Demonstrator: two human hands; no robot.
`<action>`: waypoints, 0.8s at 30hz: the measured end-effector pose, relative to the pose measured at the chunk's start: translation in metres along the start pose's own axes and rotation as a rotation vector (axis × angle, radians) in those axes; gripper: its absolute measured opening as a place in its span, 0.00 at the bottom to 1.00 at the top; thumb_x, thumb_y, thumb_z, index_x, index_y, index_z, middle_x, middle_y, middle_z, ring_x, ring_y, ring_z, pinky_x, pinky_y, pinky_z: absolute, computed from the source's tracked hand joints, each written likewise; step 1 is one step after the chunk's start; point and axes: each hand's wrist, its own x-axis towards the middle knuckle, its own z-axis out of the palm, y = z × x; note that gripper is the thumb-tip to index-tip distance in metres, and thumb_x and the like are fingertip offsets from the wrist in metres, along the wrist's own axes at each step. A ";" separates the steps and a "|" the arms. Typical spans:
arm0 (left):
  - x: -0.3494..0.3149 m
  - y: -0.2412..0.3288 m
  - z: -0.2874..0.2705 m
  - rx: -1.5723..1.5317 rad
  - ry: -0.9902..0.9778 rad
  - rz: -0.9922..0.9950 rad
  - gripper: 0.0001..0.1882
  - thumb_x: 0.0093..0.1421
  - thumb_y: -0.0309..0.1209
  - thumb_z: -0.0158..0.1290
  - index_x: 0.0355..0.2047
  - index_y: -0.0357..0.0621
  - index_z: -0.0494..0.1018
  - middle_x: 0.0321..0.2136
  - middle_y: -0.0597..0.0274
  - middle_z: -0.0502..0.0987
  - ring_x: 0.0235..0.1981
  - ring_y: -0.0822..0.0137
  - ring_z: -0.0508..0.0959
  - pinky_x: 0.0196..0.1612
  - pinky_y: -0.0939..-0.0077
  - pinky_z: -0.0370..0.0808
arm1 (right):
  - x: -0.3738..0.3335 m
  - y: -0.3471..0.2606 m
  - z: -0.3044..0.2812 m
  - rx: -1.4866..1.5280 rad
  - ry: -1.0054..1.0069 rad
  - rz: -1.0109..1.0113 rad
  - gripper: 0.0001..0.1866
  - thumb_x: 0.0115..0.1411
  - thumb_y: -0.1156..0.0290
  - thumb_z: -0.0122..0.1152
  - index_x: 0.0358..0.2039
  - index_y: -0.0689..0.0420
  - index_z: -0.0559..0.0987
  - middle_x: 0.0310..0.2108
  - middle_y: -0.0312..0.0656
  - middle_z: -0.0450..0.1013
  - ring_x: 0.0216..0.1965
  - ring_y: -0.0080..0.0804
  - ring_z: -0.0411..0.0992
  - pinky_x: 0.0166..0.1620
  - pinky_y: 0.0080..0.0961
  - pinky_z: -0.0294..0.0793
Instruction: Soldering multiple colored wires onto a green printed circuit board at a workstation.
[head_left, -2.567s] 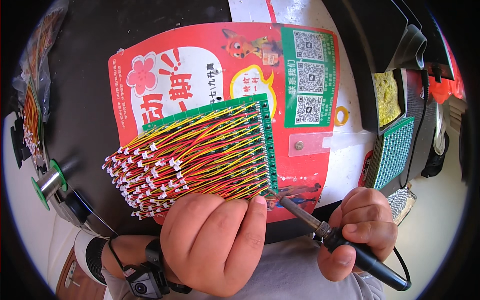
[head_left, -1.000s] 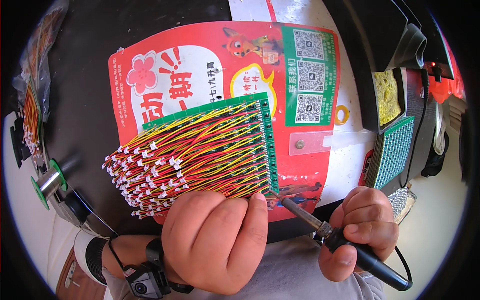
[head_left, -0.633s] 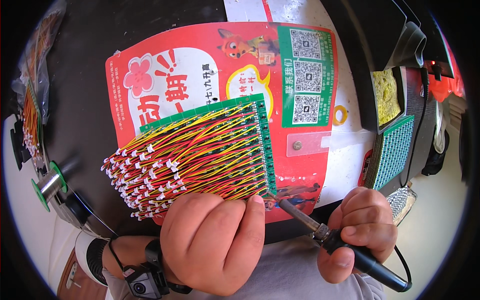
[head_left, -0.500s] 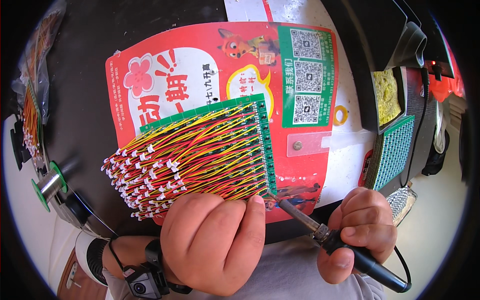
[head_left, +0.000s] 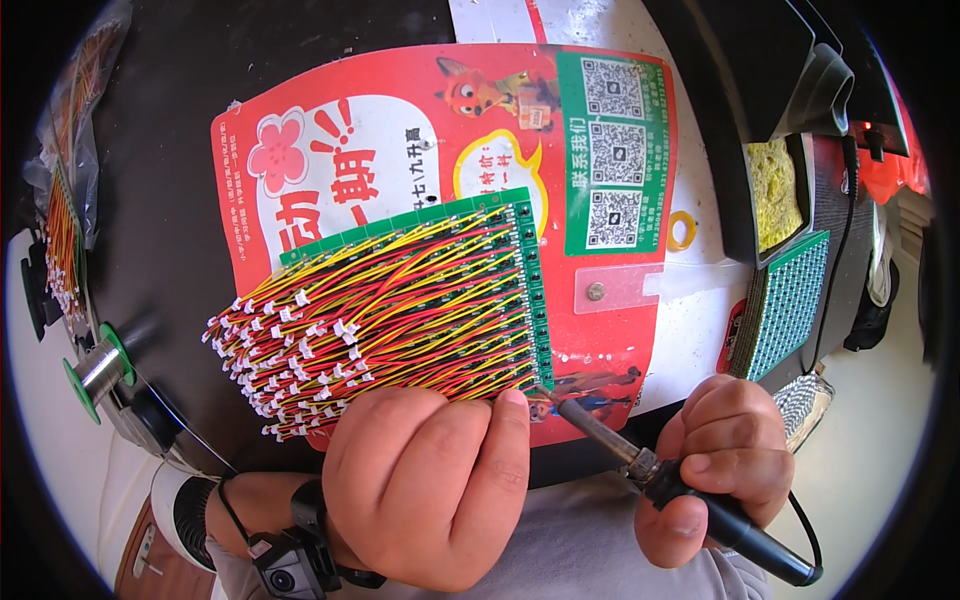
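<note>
A green circuit board panel (head_left: 535, 290) carries rows of red and yellow wires (head_left: 400, 290) with white connectors (head_left: 300, 345) at their free ends. My left hand (head_left: 425, 490) is closed in a pinch at the panel's near edge, over the lowest wires; whatever lies between its fingertips is hidden. In my right hand (head_left: 725, 460) is a soldering iron (head_left: 715, 515), gripped by its black handle. Its tip points up and left to the panel's near right corner, close to my left fingertips. Whether the tip touches the board is too small to tell.
Beneath the panel lies a red printed sheet (head_left: 600, 330). A solder wire spool (head_left: 100, 370) and bagged wires (head_left: 65, 230) are at left. On the right are a yellow sponge (head_left: 775, 195) in a holder, stacked green boards (head_left: 790, 305) and a yellow ring (head_left: 681, 231).
Both hands, the soldering iron and the panel keep almost the same place. The small camera on my left wrist has shifted very slightly.
</note>
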 end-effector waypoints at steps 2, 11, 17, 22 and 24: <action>-0.002 0.000 0.001 0.002 0.000 0.010 0.15 0.43 0.14 0.60 0.34 0.28 0.79 0.24 0.58 0.72 0.22 0.60 0.72 0.22 0.69 0.69 | 0.000 0.000 -0.002 -0.003 -0.028 -0.001 0.16 0.58 0.59 0.65 0.29 0.57 0.69 0.18 0.33 0.60 0.18 0.22 0.58 0.18 0.19 0.56; -0.008 0.000 0.002 -0.015 0.002 -0.033 0.14 0.43 0.14 0.61 0.34 0.28 0.79 0.24 0.57 0.72 0.23 0.59 0.73 0.23 0.69 0.69 | 0.002 0.001 -0.013 0.082 -0.099 0.013 0.15 0.58 0.61 0.63 0.29 0.55 0.68 0.19 0.33 0.60 0.21 0.21 0.56 0.20 0.20 0.52; -0.007 -0.001 0.000 -0.022 0.004 -0.037 0.14 0.42 0.13 0.61 0.33 0.28 0.79 0.23 0.57 0.72 0.22 0.59 0.73 0.23 0.68 0.69 | 0.004 0.001 -0.016 0.066 -0.141 -0.010 0.16 0.59 0.59 0.63 0.31 0.56 0.68 0.19 0.32 0.59 0.21 0.22 0.55 0.21 0.21 0.51; -0.008 0.000 0.001 -0.024 0.026 -0.051 0.15 0.41 0.13 0.62 0.33 0.29 0.79 0.22 0.57 0.72 0.21 0.59 0.72 0.22 0.70 0.69 | -0.001 0.003 -0.005 0.063 0.013 -0.061 0.17 0.60 0.58 0.63 0.32 0.56 0.68 0.19 0.33 0.59 0.21 0.22 0.55 0.21 0.21 0.50; -0.008 -0.001 0.002 -0.014 0.019 -0.035 0.16 0.41 0.13 0.62 0.34 0.29 0.79 0.22 0.57 0.73 0.21 0.59 0.72 0.22 0.70 0.69 | -0.003 0.004 -0.002 0.055 0.133 -0.091 0.17 0.60 0.57 0.63 0.33 0.56 0.68 0.19 0.33 0.59 0.21 0.22 0.55 0.21 0.21 0.50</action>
